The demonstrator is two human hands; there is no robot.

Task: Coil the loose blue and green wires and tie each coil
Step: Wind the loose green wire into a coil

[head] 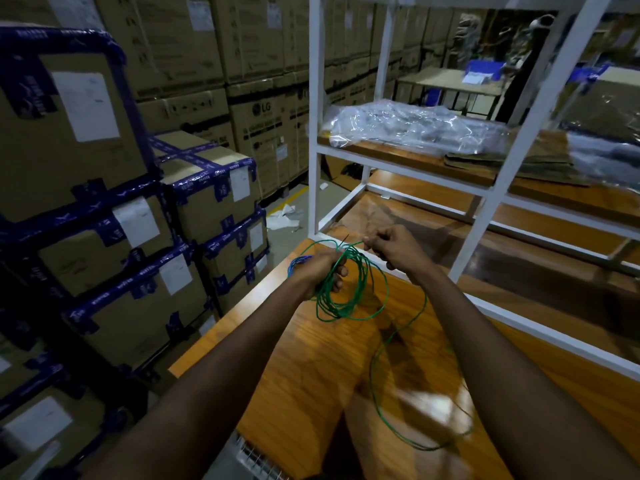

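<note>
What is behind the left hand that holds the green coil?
Behind the left hand, a bundle of blue wire shows at its far side. The hand covers most of it, so whether it is tied cannot be seen. The green wire coil hangs in front.
</note>
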